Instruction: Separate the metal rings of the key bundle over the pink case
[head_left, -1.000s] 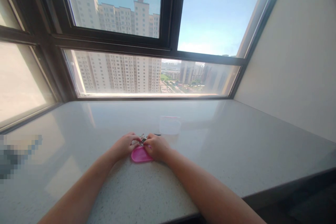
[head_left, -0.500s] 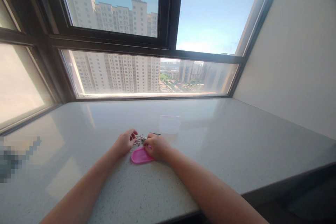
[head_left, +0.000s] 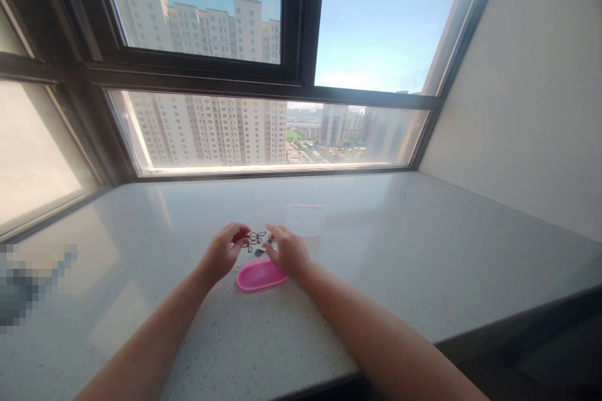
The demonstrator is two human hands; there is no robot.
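Observation:
My left hand [head_left: 226, 247] pinches a thin dark brown item of open, bow-like loops [head_left: 256, 238] between thumb and fingers. Its exact kind is too small to make out. Just right of it is my right hand [head_left: 289, 252], thumb and fingers apart. A small dark piece [head_left: 259, 252] with a bit of red above it lies by those fingertips. Below both hands rests a shallow pink oval tray [head_left: 258, 277], its right end partly behind my right hand. A small pale ring [head_left: 237, 268] lies at the tray's left end.
A clear plastic box [head_left: 305, 220] stands behind my right hand on the pale speckled counter [head_left: 263, 344]. Dark window frames [head_left: 263, 177] border the far side, with a white wall [head_left: 527, 106] at the right. The counter's front edge [head_left: 517, 319] runs along the lower right.
My left hand has lifted the brown looped item slightly. My right hand has moved up and right off the tray, its fingers spreading. More of the tray shows.

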